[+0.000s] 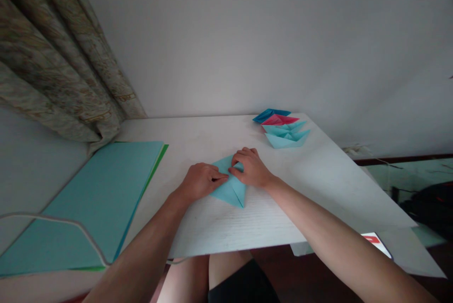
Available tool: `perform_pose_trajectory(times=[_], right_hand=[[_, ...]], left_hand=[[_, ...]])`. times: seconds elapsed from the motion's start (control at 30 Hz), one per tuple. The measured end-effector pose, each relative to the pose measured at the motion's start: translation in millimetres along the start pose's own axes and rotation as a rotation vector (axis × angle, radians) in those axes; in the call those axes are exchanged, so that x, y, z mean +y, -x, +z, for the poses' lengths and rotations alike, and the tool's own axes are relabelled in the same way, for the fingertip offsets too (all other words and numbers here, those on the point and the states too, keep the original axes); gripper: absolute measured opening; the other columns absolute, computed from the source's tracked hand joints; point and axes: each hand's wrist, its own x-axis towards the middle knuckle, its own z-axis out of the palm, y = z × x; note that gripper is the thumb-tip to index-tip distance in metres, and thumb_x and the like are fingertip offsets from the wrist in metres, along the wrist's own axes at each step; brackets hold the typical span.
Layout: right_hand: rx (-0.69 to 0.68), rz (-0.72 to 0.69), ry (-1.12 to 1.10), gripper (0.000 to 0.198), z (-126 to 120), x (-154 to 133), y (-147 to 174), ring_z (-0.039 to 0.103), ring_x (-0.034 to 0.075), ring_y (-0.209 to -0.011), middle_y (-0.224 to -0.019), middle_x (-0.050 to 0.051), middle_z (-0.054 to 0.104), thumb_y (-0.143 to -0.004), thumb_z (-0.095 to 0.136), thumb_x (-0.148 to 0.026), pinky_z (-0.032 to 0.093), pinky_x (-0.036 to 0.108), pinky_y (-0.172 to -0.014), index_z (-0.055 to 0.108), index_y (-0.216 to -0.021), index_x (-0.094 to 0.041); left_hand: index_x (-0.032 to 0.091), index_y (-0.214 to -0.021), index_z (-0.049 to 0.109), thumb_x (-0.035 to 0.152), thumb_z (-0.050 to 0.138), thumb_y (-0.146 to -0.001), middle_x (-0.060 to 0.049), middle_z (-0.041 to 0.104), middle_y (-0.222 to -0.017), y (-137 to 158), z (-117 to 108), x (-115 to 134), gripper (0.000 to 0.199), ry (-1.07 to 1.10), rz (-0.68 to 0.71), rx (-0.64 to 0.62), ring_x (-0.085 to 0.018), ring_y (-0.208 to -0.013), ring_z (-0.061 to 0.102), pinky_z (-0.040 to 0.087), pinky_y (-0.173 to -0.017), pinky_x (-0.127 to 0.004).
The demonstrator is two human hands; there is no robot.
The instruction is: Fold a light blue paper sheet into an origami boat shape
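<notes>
A folded sheet of light-blue paper (231, 193) lies on the white table in front of me, one pointed corner toward my body. My left hand (201, 181) is on its left side, thumb and index finger pinched together at the paper. At the upper right part, my right hand (250, 167) curls its fingers and thumb around a raised flap. My fingers hide part of the folds. Beyond my right hand stand several folded paper boats: a light-blue boat (287, 139) nearest, another light-blue one behind it, then a pink boat (279, 120) and a dark-blue boat (269, 114).
A stack of large light-blue sheets (102, 189), with green edges showing beneath, covers the table's left side. A pale cable (53, 218) loops over it. The wall borders the table's far edge, and a patterned curtain (63, 57) hangs at left. A phone (377, 245) lies lower right.
</notes>
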Motion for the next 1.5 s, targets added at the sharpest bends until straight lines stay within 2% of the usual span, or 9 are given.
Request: perform_pose_trajectory(times=[0.17,0.3,0.43,0.53,0.7,0.87,0.97,1.07,1.5], right_hand=[[0.217,0.109,-0.017,0.048,-0.9,-0.1,-0.5,0.045,0.03,-0.114,-0.119,0.014,0.054,-0.077,0.065,-0.034,0.035,0.044,-0.095,0.054,-0.12,-0.018],[0.138,0.186,0.001,0.082,3.0,-0.1,0.9,0.032,0.035,-0.132,-0.14,0.021,0.037,-0.072,0.067,-0.038,0.03,0.051,-0.104,0.031,-0.142,-0.015],[0.008,0.24,0.043,0.105,8.1,0.4,2.9,0.007,0.038,-0.144,-0.153,0.025,0.014,-0.071,0.069,-0.045,0.018,0.057,-0.11,0.008,-0.15,-0.015],[-0.032,0.253,0.041,0.109,9.1,0.8,5.1,-0.004,0.038,-0.146,-0.156,0.025,0.004,-0.073,0.066,-0.05,0.013,0.062,-0.11,-0.002,-0.151,-0.017],[-0.053,0.214,0.041,0.1,6.9,4.2,10.8,-0.009,0.035,-0.146,-0.158,0.023,0.0,-0.081,0.055,-0.056,0.01,0.062,-0.111,-0.006,-0.152,-0.019],[-0.009,0.256,0.039,0.098,7.7,12.6,10.4,-0.006,0.034,-0.146,-0.159,0.02,0.002,-0.084,0.051,-0.056,0.011,0.061,-0.112,-0.011,-0.152,-0.022],[-0.021,0.341,0.037,0.098,8.5,16.4,5.3,0.0,0.036,-0.146,-0.158,0.021,0.009,-0.085,0.05,-0.057,0.011,0.061,-0.111,-0.01,-0.152,-0.02],[-0.059,0.431,0.055,0.102,8.8,17.7,1.0,0.002,0.039,-0.146,-0.158,0.023,0.008,-0.082,0.052,-0.061,0.009,0.062,-0.111,-0.009,-0.152,-0.017],[-0.129,0.413,0.123,0.121,10.8,17.7,-1.5,-0.003,0.043,-0.145,-0.158,0.024,0.003,-0.071,0.059,-0.073,0.003,0.066,-0.108,-0.014,-0.151,-0.018]], left_hand=[[0.034,-0.098,0.076,0.039,0.052,-0.093,0.0,0.071,-0.076,-2.0,-5.1,3.4,0.026,-0.06,-0.168,0.014,-0.015,-0.068,0.062,0.032,-0.057,-0.024],[0.035,-0.101,0.076,0.039,0.053,-0.092,-0.001,0.074,-0.084,-3.1,-8.3,7.6,0.025,-0.093,-0.283,0.002,-0.019,-0.078,0.066,0.037,-0.061,-0.025],[0.035,-0.101,0.075,0.04,0.052,-0.092,-0.002,0.074,-0.084,-4.0,-8.9,9.8,0.026,-0.11,-0.308,-0.005,-0.02,-0.08,0.066,0.037,-0.061,-0.025],[0.036,-0.101,0.076,0.04,0.051,-0.093,-0.002,0.074,-0.083,-4.2,-8.3,9.8,0.026,-0.099,-0.305,-0.001,-0.02,-0.079,0.066,0.038,-0.061,-0.026],[0.036,-0.102,0.075,0.042,0.052,-0.092,-0.001,0.075,-0.086,-3.9,-8.8,10.9,0.026,-0.096,-0.361,0.015,-0.021,-0.082,0.067,0.041,-0.063,-0.026],[0.033,-0.098,0.077,0.043,0.053,-0.09,-0.002,0.076,-0.094,-3.7,-10.1,10.5,0.027,-0.1,-0.502,0.089,-0.024,-0.088,0.068,0.045,-0.065,-0.029],[0.034,-0.097,0.077,0.046,0.055,-0.088,-0.002,0.076,-0.095,-4.4,-9.6,9.4,0.027,-0.092,-0.557,0.106,-0.025,-0.088,0.068,0.047,-0.066,-0.03],[0.035,-0.096,0.077,0.048,0.058,-0.086,-0.001,0.076,-0.098,-5.7,-9.2,9.2,0.025,-0.073,-0.577,0.096,-0.026,-0.089,0.069,0.048,-0.067,-0.032],[0.033,-0.092,0.079,0.051,0.063,-0.082,-0.005,0.077,-0.093,-9.2,-8.0,13.1,0.026,-0.037,-0.633,0.124,-0.028,-0.083,0.069,0.05,-0.068,-0.035]])
